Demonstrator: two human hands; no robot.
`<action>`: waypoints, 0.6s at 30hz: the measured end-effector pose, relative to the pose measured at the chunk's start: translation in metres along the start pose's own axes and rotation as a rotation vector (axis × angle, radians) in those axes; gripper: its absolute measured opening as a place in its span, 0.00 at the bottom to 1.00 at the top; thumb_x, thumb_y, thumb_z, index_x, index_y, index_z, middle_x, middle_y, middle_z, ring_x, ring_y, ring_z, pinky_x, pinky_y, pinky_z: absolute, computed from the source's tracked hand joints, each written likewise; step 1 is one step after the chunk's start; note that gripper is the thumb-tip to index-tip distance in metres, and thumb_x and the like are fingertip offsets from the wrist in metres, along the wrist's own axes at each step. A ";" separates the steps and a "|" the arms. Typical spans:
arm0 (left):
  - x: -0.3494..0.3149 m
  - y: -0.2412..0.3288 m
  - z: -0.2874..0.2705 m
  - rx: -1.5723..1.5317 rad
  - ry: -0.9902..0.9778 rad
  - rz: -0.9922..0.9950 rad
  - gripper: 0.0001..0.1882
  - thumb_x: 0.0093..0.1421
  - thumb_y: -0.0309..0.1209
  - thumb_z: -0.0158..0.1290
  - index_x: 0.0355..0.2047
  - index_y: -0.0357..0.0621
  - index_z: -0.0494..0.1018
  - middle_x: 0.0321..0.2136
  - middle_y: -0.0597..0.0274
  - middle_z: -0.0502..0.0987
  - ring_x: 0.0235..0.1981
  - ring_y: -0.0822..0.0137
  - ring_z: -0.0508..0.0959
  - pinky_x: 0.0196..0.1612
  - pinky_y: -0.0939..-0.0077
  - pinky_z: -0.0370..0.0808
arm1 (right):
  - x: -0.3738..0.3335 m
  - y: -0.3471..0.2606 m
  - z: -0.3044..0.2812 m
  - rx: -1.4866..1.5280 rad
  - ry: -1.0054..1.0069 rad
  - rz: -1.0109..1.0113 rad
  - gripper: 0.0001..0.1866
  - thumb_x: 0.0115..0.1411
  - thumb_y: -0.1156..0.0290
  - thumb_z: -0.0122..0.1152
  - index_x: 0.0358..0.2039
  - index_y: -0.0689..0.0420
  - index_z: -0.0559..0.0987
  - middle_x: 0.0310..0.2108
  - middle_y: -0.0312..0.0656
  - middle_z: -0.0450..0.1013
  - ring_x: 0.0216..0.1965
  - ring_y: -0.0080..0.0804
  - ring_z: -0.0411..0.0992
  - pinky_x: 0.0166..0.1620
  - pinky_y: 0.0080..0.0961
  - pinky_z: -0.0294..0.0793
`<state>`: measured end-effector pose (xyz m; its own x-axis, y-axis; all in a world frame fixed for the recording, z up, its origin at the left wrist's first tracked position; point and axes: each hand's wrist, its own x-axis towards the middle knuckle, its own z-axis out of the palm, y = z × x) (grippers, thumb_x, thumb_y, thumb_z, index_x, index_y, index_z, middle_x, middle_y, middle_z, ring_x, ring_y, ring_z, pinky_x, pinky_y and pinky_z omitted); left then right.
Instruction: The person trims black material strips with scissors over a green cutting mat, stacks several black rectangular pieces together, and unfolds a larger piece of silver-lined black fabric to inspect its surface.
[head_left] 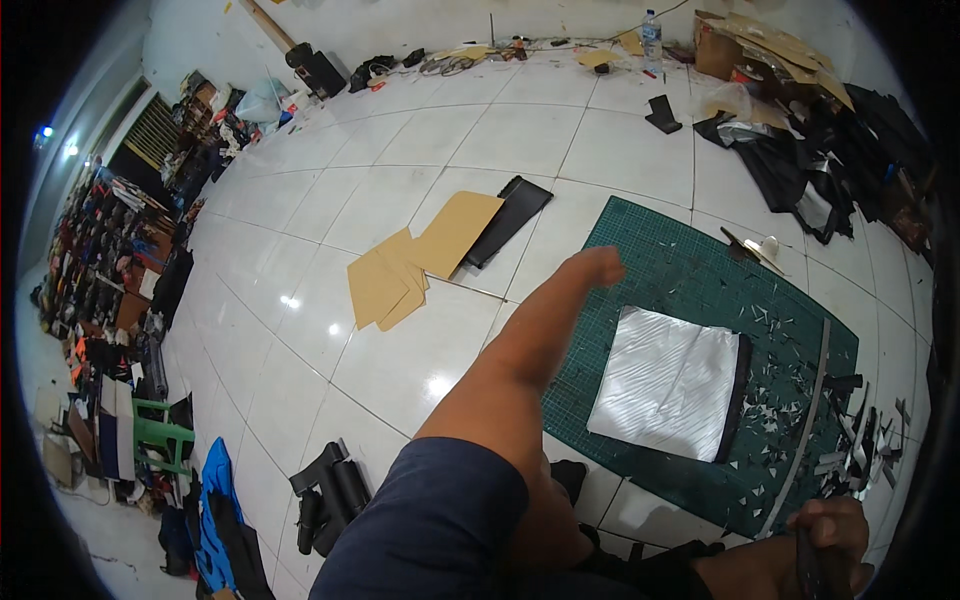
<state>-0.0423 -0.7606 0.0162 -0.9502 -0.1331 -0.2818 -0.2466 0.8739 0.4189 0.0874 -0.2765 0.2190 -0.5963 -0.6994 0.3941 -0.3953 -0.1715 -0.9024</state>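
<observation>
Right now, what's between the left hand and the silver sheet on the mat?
Only bare green mat. In the head view, the left hand sits at the mat's near-left edge, and nothing lies between it and the silver sheet.

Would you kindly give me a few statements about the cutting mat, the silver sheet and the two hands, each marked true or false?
1. The silver sheet lies on the green cutting mat. True.
2. The left hand is stretched out over the far left edge of the mat. True.
3. The left hand is pressing down on the silver sheet. False: it is apart from the sheet, out at the mat's far edge.
4. The right hand grips a dark object at the lower right of the view. True.
5. The tan cardboard pieces lie on the mat. False: they lie on the white floor tiles to the mat's left.
6. The long metal ruler lies left of the sheet. False: it lies along the mat's right side.
</observation>
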 end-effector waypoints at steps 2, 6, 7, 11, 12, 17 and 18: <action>-0.001 -0.001 -0.002 0.002 -0.009 -0.049 0.21 0.52 0.35 0.44 0.40 0.31 0.74 0.42 0.38 0.75 0.46 0.45 0.75 0.49 0.58 0.71 | -0.004 0.004 -0.007 0.023 -0.026 0.013 0.18 0.63 0.56 0.51 0.41 0.59 0.74 0.38 0.49 0.68 0.34 0.35 0.73 0.37 0.26 0.75; 0.000 0.000 0.004 -0.002 0.116 -0.078 0.23 0.53 0.36 0.44 0.44 0.31 0.72 0.44 0.40 0.74 0.48 0.46 0.74 0.51 0.57 0.70 | 0.007 -0.002 0.003 0.105 -0.007 -0.001 0.17 0.63 0.57 0.51 0.41 0.58 0.75 0.38 0.49 0.68 0.34 0.35 0.73 0.37 0.25 0.75; 0.000 -0.001 0.005 -0.007 0.105 -0.064 0.24 0.53 0.38 0.44 0.44 0.30 0.71 0.43 0.39 0.74 0.48 0.46 0.74 0.50 0.57 0.70 | 0.006 -0.003 0.003 0.105 -0.010 0.000 0.17 0.63 0.57 0.51 0.41 0.58 0.75 0.38 0.49 0.68 0.34 0.35 0.73 0.37 0.25 0.75; 0.001 -0.001 0.003 -0.010 0.007 -0.028 0.26 0.54 0.41 0.44 0.44 0.29 0.70 0.43 0.38 0.74 0.47 0.45 0.74 0.50 0.58 0.69 | 0.003 -0.002 -0.009 0.127 -0.048 0.076 0.19 0.63 0.55 0.51 0.43 0.58 0.75 0.38 0.50 0.68 0.34 0.34 0.73 0.37 0.23 0.74; 0.001 0.000 0.002 -0.010 0.006 -0.026 0.26 0.54 0.41 0.44 0.44 0.29 0.70 0.43 0.38 0.74 0.47 0.45 0.74 0.50 0.58 0.69 | 0.003 -0.002 -0.012 0.192 -0.106 0.099 0.20 0.62 0.54 0.51 0.44 0.58 0.75 0.38 0.50 0.68 0.34 0.34 0.73 0.37 0.23 0.74; -0.003 0.004 -0.005 0.008 -0.074 -0.059 0.28 0.55 0.43 0.44 0.45 0.29 0.70 0.44 0.38 0.74 0.48 0.45 0.73 0.50 0.58 0.69 | 0.000 -0.002 -0.007 0.044 -0.035 0.020 0.20 0.62 0.54 0.51 0.44 0.58 0.74 0.39 0.51 0.69 0.33 0.33 0.73 0.36 0.22 0.74; -0.003 0.004 -0.004 0.008 -0.074 -0.059 0.28 0.55 0.43 0.44 0.45 0.29 0.70 0.44 0.38 0.74 0.48 0.45 0.73 0.50 0.58 0.69 | 0.000 -0.003 -0.009 0.068 -0.060 0.044 0.19 0.62 0.56 0.51 0.44 0.58 0.74 0.39 0.51 0.69 0.33 0.33 0.73 0.35 0.22 0.74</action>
<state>-0.0414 -0.7589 0.0219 -0.9176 -0.1496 -0.3683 -0.2996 0.8693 0.3931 0.0824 -0.2701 0.2230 -0.5682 -0.7472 0.3448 -0.3203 -0.1851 -0.9291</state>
